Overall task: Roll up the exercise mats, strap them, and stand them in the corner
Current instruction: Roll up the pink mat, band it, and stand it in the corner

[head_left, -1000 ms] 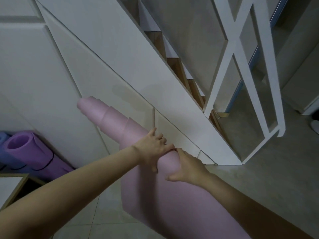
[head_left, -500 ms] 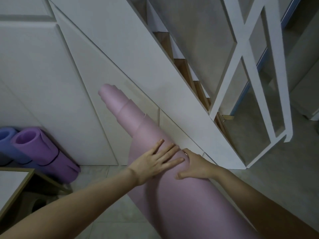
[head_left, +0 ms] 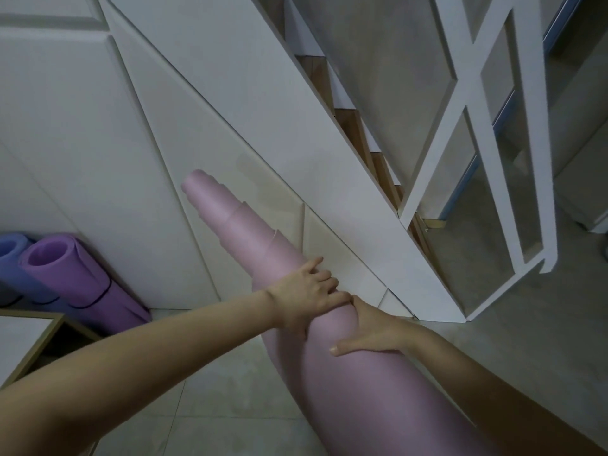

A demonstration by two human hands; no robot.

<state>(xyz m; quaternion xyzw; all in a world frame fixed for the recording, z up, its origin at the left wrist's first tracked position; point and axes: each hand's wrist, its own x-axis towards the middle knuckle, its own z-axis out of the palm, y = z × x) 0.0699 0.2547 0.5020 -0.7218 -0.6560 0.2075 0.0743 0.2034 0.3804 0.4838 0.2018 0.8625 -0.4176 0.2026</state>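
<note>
A long pink mat (head_left: 348,383) lies rolled on the floor, running from the bottom right up to the white panelled wall. Its far end telescopes out in steps. My left hand (head_left: 309,296) grips the roll from above with curled fingers. My right hand (head_left: 368,334) holds the roll just below it, thumb spread across the top and fingers wrapped over the far side. A purple rolled mat (head_left: 75,281) with a dark strap and a blue rolled mat (head_left: 10,255) lie against the wall at the left.
A white panelled stair wall (head_left: 230,126) runs behind the mats. Wooden stair steps (head_left: 355,133) and a white cross-braced railing (head_left: 493,143) stand at the right. A wood-edged table corner (head_left: 36,337) sits at the lower left. Grey tile floor (head_left: 230,390) lies beneath.
My left hand's fingers have gone from flat on the roll to curled round it. My right hand has slid slightly down the roll. The view has shifted.
</note>
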